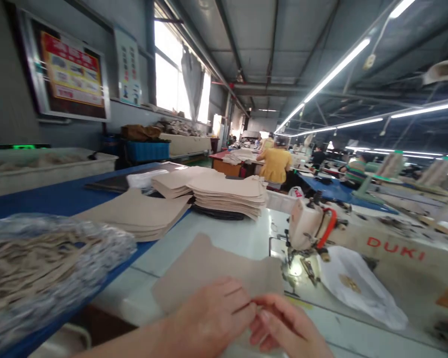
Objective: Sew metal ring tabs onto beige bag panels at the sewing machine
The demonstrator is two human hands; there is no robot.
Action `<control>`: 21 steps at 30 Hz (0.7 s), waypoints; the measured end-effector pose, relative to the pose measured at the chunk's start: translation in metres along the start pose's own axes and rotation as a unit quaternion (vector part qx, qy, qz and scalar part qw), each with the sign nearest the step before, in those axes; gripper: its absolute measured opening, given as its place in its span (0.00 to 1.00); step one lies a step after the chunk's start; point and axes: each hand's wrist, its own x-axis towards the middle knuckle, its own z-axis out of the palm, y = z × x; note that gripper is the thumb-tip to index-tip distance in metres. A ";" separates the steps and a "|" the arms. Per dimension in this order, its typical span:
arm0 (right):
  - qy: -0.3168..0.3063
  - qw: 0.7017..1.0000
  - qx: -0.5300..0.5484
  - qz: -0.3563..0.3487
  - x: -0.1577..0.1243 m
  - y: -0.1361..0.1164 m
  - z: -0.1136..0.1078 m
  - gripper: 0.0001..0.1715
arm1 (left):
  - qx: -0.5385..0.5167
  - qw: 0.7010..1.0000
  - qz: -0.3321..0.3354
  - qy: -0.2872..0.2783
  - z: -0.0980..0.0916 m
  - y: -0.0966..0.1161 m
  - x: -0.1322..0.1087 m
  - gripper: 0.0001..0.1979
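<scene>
A beige fabric piece [216, 266] with a curved edge lies flat on the pale sewing table [246, 233], partly covered by my hands. My left hand [212, 315] is over its near edge, with the fingers bent and closed. Touching its fingertips from the right is my right hand [289, 325], its thumb and fingers drawn together in a pinch. Whatever is between the fingers is too small or hidden to make out. Just right of the fabric stands a sewing machine [308, 226], its lamp lit near the needle.
Stacks of beige fabric pieces [227, 191] lie behind, beside another fabric pile [138, 214]. At left, a clear plastic bag [115, 243] holds beige strips. A white plastic bag [358, 288] rests against the machine. A person in yellow [276, 164] is farther back.
</scene>
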 end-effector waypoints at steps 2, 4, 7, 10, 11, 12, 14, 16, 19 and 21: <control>0.003 0.998 0.069 0.007 0.002 0.003 -0.012 0.30 | -0.028 0.999 0.034 0.032 0.020 0.003 0.020 0.09; 0.051 0.992 0.115 0.007 -0.002 0.004 -0.028 0.28 | -0.078 0.994 0.045 0.057 0.038 0.001 0.034 0.12; 0.126 0.980 0.150 0.012 -0.012 0.006 -0.048 0.26 | -0.203 0.977 -0.035 0.047 0.061 -0.002 0.053 0.14; 0.182 0.970 0.159 0.008 -0.014 0.012 -0.059 0.26 | -0.354 0.913 -0.196 -0.041 0.075 -0.002 0.075 0.13; 0.194 0.969 0.155 0.006 -0.013 0.015 -0.062 0.26 | -0.394 0.885 -0.235 -0.074 0.078 -0.003 0.083 0.13; 0.200 0.969 0.147 0.004 -0.011 0.017 -0.064 0.26 | -0.426 0.860 -0.260 -0.103 0.081 -0.004 0.090 0.13; 0.202 0.973 0.112 -0.005 -0.009 0.019 -0.071 0.24 | -0.468 0.826 -0.283 -0.135 0.088 -0.010 0.102 0.13; 0.204 0.978 0.038 -0.033 -0.008 0.017 -0.085 0.19 | -0.491 0.808 -0.295 -0.135 0.096 -0.018 0.109 0.12; 0.239 0.955 -0.160 -0.071 -0.008 0.008 -0.124 0.10 | -0.511 0.787 -0.324 -0.121 0.110 -0.030 0.111 0.13; 0.299 0.885 -0.356 -0.028 -0.009 0.002 -0.159 0.11 | -0.519 0.774 -0.343 -0.115 0.117 -0.035 0.111 0.14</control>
